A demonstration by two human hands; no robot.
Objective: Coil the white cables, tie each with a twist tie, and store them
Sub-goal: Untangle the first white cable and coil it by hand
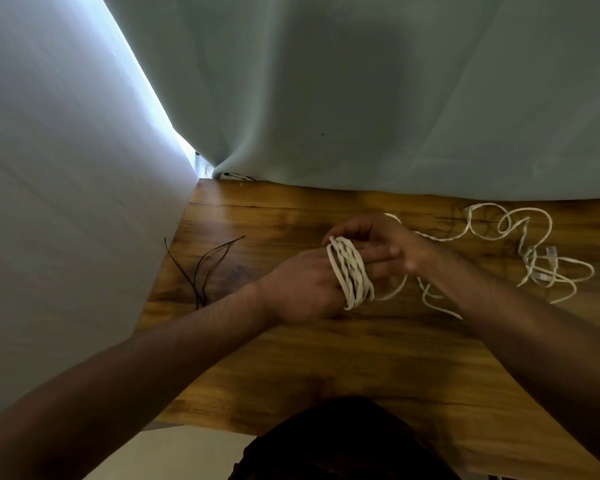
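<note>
My L hand (302, 285) is flat, white cable (350, 271) wound round it; R hand (378, 237) pinches the cable. Table (326, 358) edge meets wall (66, 202) frame-left.

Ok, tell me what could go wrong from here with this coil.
1. The loose cable on the right lies in overlapping loops around its connector; pulling more in may snag it.
2. The coil sits on the straight fingers of the left hand; it could slide off if the right hand lets go.
3. The twist ties lie far left on the table; reaching them means freeing a hand.
</note>
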